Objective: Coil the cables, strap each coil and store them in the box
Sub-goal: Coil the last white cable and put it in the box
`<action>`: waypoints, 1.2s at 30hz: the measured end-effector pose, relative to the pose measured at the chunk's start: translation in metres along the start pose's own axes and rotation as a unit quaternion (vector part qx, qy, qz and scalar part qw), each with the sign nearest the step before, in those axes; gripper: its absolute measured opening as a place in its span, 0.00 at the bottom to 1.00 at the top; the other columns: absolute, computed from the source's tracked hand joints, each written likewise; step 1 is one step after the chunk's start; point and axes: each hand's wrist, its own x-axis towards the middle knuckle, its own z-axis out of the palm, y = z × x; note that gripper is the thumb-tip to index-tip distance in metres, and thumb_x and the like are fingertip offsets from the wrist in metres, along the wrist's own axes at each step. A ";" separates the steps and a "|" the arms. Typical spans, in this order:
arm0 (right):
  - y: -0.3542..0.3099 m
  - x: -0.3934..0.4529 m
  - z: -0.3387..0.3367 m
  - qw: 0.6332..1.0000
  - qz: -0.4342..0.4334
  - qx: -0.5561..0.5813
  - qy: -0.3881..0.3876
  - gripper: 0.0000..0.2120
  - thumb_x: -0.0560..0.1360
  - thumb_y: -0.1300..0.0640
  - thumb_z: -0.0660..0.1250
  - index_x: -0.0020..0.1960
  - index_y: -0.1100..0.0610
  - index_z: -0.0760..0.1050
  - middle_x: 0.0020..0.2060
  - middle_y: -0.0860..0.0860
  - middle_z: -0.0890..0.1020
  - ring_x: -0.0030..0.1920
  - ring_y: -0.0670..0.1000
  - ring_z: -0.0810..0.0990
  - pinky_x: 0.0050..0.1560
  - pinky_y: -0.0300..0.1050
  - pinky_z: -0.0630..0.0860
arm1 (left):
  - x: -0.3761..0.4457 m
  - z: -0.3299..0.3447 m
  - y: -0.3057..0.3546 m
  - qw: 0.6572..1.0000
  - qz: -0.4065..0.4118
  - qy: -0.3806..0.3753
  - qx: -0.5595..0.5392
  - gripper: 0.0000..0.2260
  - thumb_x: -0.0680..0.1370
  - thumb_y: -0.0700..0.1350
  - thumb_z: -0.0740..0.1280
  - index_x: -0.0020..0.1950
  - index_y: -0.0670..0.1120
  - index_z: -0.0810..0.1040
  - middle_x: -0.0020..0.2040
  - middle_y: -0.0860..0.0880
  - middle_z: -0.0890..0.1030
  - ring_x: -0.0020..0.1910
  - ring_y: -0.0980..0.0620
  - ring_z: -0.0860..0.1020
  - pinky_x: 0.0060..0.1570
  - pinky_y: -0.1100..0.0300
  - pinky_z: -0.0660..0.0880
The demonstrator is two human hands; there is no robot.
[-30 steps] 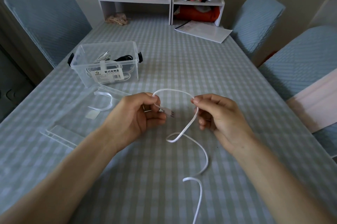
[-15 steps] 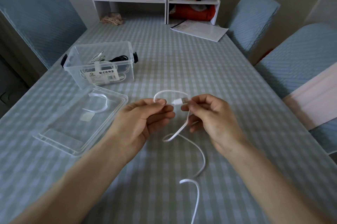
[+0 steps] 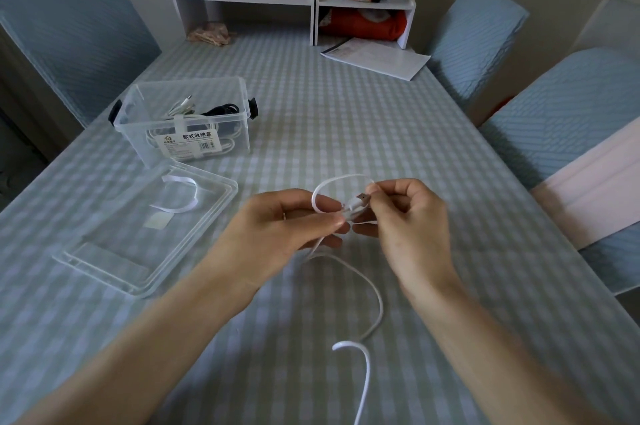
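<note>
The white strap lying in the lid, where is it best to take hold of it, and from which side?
Pinch the strap at its raised arch, coming from above with the left hand. The arch stands up off the lid, so fingers can close on it, while its near end lies flat. That hand now holds the cable.

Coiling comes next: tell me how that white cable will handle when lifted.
The white cable is probably floppy: its free length snakes in loose curves across the table. It looks thin, so likely light. The small loop between both hands may spring open if released.
</note>
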 end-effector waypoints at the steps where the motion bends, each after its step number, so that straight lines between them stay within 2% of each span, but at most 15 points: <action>1: 0.000 -0.001 0.000 1.000 0.004 -0.001 -0.003 0.03 0.79 0.62 0.68 0.48 0.62 0.77 0.35 0.53 0.85 0.33 0.52 0.85 0.34 0.42 0.81 | 0.001 0.000 0.000 1.000 0.005 0.016 0.004 0.05 0.74 0.39 0.72 0.48 0.42 0.84 0.43 0.44 0.86 0.44 0.46 0.85 0.53 0.54 0.80; 3: -0.002 -0.001 -0.001 1.000 0.020 0.017 -0.018 0.03 0.79 0.62 0.67 0.48 0.63 0.78 0.36 0.53 0.85 0.34 0.53 0.85 0.34 0.42 0.80 | 0.003 -0.002 -0.001 0.998 0.011 0.051 0.017 0.04 0.76 0.38 0.70 0.47 0.43 0.85 0.42 0.45 0.86 0.40 0.48 0.85 0.49 0.55 0.81; 6: -0.005 -0.001 -0.002 0.997 0.048 0.050 -0.040 0.04 0.79 0.63 0.66 0.47 0.64 0.78 0.36 0.54 0.85 0.34 0.55 0.85 0.33 0.41 0.79 | 0.007 -0.008 -0.003 0.995 0.019 0.098 0.027 0.05 0.77 0.38 0.69 0.47 0.45 0.85 0.41 0.46 0.86 0.37 0.51 0.83 0.47 0.55 0.81; 12: -0.003 -0.001 -0.001 0.997 0.015 0.039 -0.064 0.04 0.78 0.64 0.68 0.46 0.61 0.81 0.38 0.54 0.86 0.34 0.53 0.84 0.34 0.42 0.79 | 0.015 -0.016 -0.010 0.991 0.016 0.130 -0.006 0.06 0.77 0.36 0.69 0.47 0.43 0.85 0.42 0.44 0.86 0.35 0.51 0.79 0.44 0.55 0.80; 17: -0.007 -0.003 -0.001 0.993 0.029 0.082 -0.079 0.02 0.76 0.68 0.69 0.48 0.64 0.79 0.39 0.56 0.86 0.39 0.54 0.86 0.40 0.39 0.81 | 0.015 -0.017 -0.010 0.993 -0.006 0.111 -0.050 0.06 0.77 0.40 0.69 0.50 0.43 0.85 0.46 0.45 0.86 0.35 0.53 0.78 0.44 0.56 0.78; 25: -0.010 -0.003 0.000 0.977 0.104 0.147 -0.114 0.05 0.74 0.68 0.71 0.43 0.60 0.77 0.39 0.59 0.85 0.41 0.54 0.87 0.38 0.39 0.80 | 0.012 -0.013 -0.008 0.993 0.001 0.071 -0.099 0.08 0.78 0.40 0.67 0.46 0.44 0.86 0.49 0.45 0.86 0.39 0.52 0.81 0.46 0.55 0.76; 28: -0.009 -0.003 0.000 0.975 0.102 0.169 -0.103 0.05 0.74 0.68 0.71 0.44 0.60 0.77 0.41 0.59 0.86 0.42 0.54 0.87 0.40 0.39 0.80 | 0.012 -0.011 -0.008 0.996 0.005 0.060 -0.064 0.10 0.79 0.39 0.66 0.45 0.46 0.87 0.48 0.46 0.86 0.41 0.50 0.81 0.48 0.54 0.76; 32: -0.009 -0.003 -0.001 0.966 0.120 0.201 -0.113 0.07 0.74 0.67 0.71 0.51 0.63 0.80 0.44 0.59 0.86 0.42 0.51 0.86 0.41 0.37 0.80 | 0.010 -0.011 -0.009 0.998 0.024 0.050 -0.005 0.08 0.79 0.41 0.66 0.52 0.45 0.85 0.48 0.48 0.86 0.43 0.48 0.80 0.48 0.56 0.78; 36: -0.009 -0.003 0.001 0.970 0.134 0.170 -0.113 0.04 0.73 0.66 0.72 0.47 0.61 0.83 0.43 0.58 0.87 0.42 0.51 0.86 0.40 0.37 0.80 | 0.010 -0.011 -0.011 0.997 0.034 0.061 0.019 0.06 0.79 0.42 0.68 0.49 0.47 0.85 0.46 0.49 0.86 0.40 0.49 0.80 0.45 0.58 0.77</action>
